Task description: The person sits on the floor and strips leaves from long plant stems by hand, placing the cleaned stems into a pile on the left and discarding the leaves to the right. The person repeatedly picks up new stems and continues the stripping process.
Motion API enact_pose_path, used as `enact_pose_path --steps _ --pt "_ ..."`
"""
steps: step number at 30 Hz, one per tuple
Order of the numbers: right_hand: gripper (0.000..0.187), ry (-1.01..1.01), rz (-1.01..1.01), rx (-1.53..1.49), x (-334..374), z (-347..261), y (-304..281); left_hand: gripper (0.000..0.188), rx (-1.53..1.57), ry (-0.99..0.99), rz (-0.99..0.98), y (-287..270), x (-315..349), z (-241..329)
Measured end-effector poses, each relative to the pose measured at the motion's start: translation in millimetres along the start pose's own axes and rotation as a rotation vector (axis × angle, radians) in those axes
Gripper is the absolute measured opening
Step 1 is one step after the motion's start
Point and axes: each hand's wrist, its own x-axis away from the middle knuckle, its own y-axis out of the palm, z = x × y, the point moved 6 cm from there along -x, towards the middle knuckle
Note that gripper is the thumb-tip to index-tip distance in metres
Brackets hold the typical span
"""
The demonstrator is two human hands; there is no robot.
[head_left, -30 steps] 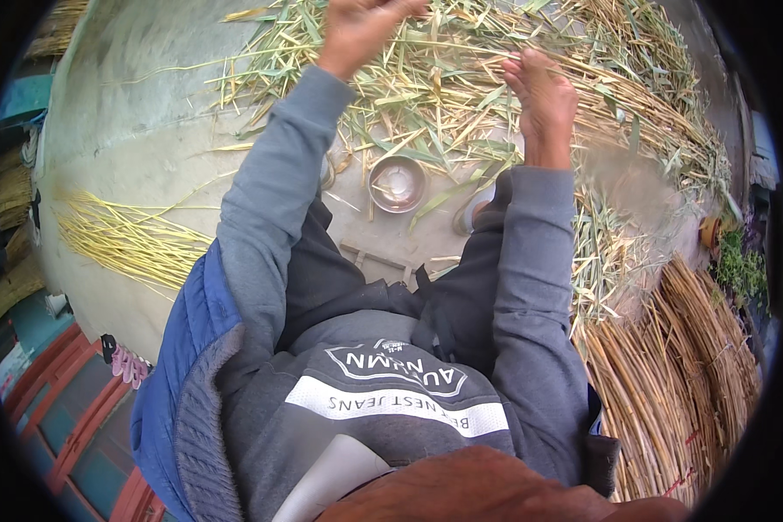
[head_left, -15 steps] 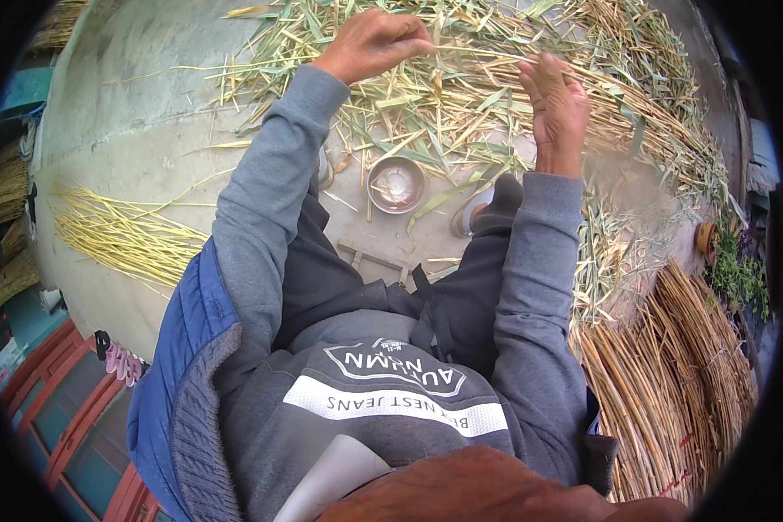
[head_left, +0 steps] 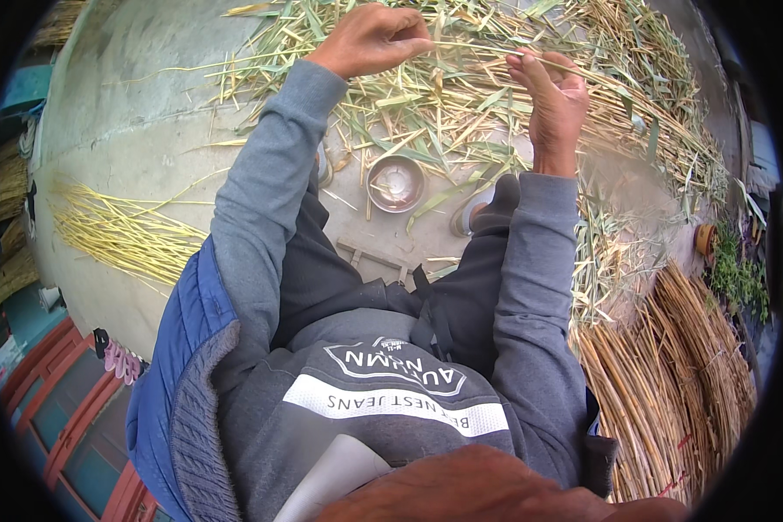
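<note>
A long, thin reed stalk (head_left: 468, 45) stretches across between my hands, out over the far side of my knees. My left hand (head_left: 376, 40) is closed round it, knuckles up, with a thin length trailing away to the left. To the right, my right hand (head_left: 555, 97) is turned partly palm up and pinches the stalk between thumb and fingers. Cut reed pieces and green leaves (head_left: 426, 113) lie heaped on the ground beneath both hands. A small metal bowl (head_left: 395, 184) sits between my feet, with bits of straw in it.
Yellow peeled stalks (head_left: 126, 230) lie bunched at the left. Thick brown reed bundles (head_left: 661, 374) lie at the lower right, beyond my right arm. A small wooden frame (head_left: 372, 257) is between my legs. A potted plant (head_left: 706, 238) stands at the right edge.
My right hand has shifted slightly up and left, and its fingers have curled in on the stalk. My left hand has risen a little, still gripping.
</note>
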Motion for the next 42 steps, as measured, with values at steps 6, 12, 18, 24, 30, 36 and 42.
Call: enact_pose_path --steps 6,12,18,24,30,36,42 --pt "0.036 -0.031 -0.001 0.074 -1.2 -1.2 3.5 0.021 -0.038 0.034 0.008 -0.3 -1.0 4.4" --pt "0.036 -0.067 0.051 0.137 2.7 -7.5 10.9 0.021 -0.141 0.067 0.004 -3.2 -3.2 10.4" --pt "0.030 -0.321 0.273 0.996 4.8 -14.1 -16.0 0.022 -0.432 0.348 0.021 3.1 -13.2 53.7" --pt "0.024 -0.347 0.543 0.466 -33.3 -29.4 -243.5 0.021 -0.465 0.292 0.044 -44.4 6.0 62.9" --pt "0.067 -0.194 0.549 -0.247 -60.4 3.8 -481.6 0.028 -0.606 0.210 0.057 -92.1 61.2 76.3" --pt "0.054 0.299 -0.131 -0.612 -124.1 63.2 -363.3 0.025 -0.771 -0.119 -0.083 -133.8 180.0 11.8" --pt "0.046 0.317 0.053 -0.218 -104.4 44.6 -227.2 0.019 -1.031 -0.631 -0.427 -150.3 465.0 -71.5"
